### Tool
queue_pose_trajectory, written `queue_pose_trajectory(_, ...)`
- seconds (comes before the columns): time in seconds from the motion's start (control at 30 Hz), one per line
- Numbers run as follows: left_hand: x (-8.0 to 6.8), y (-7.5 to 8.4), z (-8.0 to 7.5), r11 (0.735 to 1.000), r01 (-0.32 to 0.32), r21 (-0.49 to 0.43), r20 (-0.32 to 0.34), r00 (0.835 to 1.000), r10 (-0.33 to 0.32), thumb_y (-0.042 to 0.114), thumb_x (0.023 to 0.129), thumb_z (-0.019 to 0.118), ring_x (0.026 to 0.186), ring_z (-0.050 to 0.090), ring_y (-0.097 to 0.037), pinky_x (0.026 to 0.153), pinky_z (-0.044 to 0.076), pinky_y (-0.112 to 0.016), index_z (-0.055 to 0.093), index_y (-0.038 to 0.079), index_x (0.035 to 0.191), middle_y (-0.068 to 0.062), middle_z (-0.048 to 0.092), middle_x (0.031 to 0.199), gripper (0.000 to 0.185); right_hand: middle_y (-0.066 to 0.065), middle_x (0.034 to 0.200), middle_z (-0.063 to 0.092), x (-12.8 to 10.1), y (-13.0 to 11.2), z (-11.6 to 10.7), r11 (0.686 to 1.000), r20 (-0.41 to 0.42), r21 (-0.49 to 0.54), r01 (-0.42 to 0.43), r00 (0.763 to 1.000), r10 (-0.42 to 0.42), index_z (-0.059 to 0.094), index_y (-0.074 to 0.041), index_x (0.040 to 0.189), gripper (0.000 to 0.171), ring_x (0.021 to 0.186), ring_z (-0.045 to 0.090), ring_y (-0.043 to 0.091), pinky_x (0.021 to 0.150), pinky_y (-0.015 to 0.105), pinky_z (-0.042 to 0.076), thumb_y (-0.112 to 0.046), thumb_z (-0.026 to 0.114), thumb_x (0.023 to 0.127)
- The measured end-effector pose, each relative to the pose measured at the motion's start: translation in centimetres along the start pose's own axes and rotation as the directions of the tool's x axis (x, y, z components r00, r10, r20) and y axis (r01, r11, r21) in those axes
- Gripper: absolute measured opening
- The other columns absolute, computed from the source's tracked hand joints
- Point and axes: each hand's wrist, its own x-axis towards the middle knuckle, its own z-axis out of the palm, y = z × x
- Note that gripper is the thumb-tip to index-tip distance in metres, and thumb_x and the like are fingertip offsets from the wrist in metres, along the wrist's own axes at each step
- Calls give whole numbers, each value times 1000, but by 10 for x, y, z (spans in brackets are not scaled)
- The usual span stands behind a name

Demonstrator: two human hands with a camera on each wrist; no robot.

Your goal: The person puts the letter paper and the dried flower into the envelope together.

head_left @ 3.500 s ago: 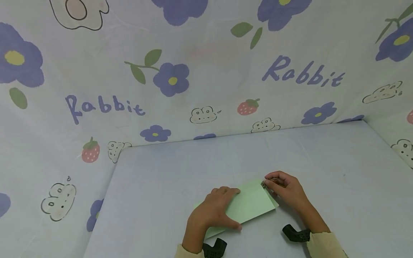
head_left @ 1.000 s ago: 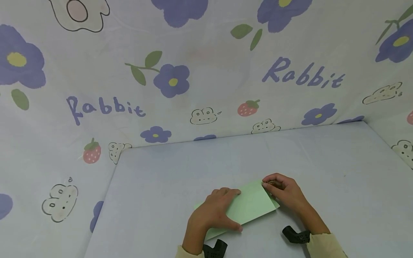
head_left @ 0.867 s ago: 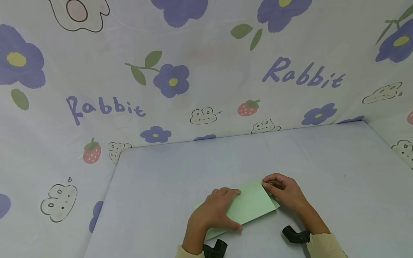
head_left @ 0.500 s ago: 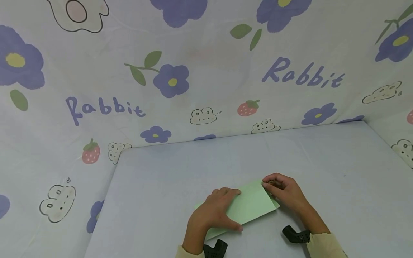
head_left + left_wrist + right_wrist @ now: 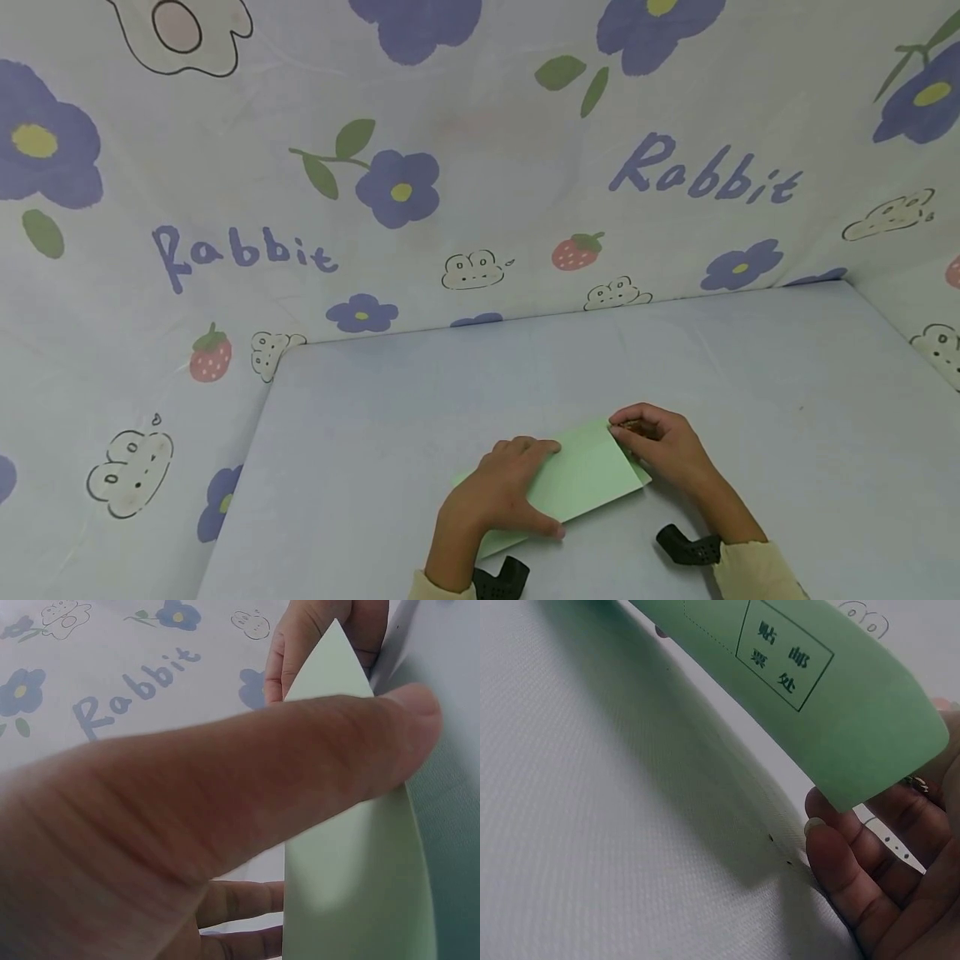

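A pale green envelope [image 5: 581, 479] lies slanted near the table's front edge, held at both ends. My left hand [image 5: 495, 496] grips its left part, thumb [image 5: 225, 802] pressed across the top and fingers underneath. My right hand [image 5: 663, 446] pinches the envelope's far right corner with curled fingers, and a small golden-brown thing [image 5: 633, 426] shows at its fingertips. In the right wrist view the envelope [image 5: 817, 697] is raised off the table, a printed stamp box on its face, with my right fingers [image 5: 877, 885] below its edge. The left wrist view shows the envelope [image 5: 352, 862] narrowing toward the right hand [image 5: 307, 637].
The table [image 5: 450, 392] is covered in plain pale lilac cloth. A flower-and-"Rabbit" printed sheet [image 5: 480, 167] walls in the back and both sides. Black wrist mounts [image 5: 498, 579] [image 5: 686, 546] sit at my cuffs.
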Motion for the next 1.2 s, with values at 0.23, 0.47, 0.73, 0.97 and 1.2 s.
queue_pose_trajectory(0.23,0,0,0,1000,0,8,-3,1000,0,48,70,90,128,45,-23,104,40,-44,45,21,149,-1,49,143,95,8,98,71,1,4,-1,1000,8,-20,-18,1000,19,71,-3,108,15,78,64,13,65,27,52,-11,70,95)
queue_pose_trajectory(0.47,0,0,0,1000,-3,19,-1,1000,3,49,69,90,127,46,-25,104,40,-44,45,21,149,-2,50,142,95,9,99,71,0,3,0,999,7,-30,-28,1000,28,71,-4,108,15,81,65,13,66,27,52,-11,71,95)
queue_pose_trajectory(0.73,0,-1,2,1000,1,9,-2,1000,-1,48,69,90,128,45,-25,104,40,-45,45,20,149,-2,50,142,96,10,100,71,-2,1,1,999,6,-26,-31,1000,31,71,-2,109,17,82,65,12,67,26,52,-10,71,94)
queue_pose_trajectory(0.97,0,-2,3,1000,0,12,-5,1000,0,48,69,90,127,46,-24,103,40,-45,46,21,149,-2,50,143,96,10,103,71,-2,3,1,1000,16,-29,-9,1000,10,70,-2,111,18,84,65,11,70,26,52,-7,70,95)
queue_pose_trajectory(1.2,0,-3,4,1000,-2,14,-3,1000,2,49,70,89,127,45,-24,103,40,-45,45,21,150,-2,49,142,95,10,103,71,-2,5,2,1000,17,-29,-7,1000,7,71,-2,111,17,84,66,11,70,26,52,-7,70,94)
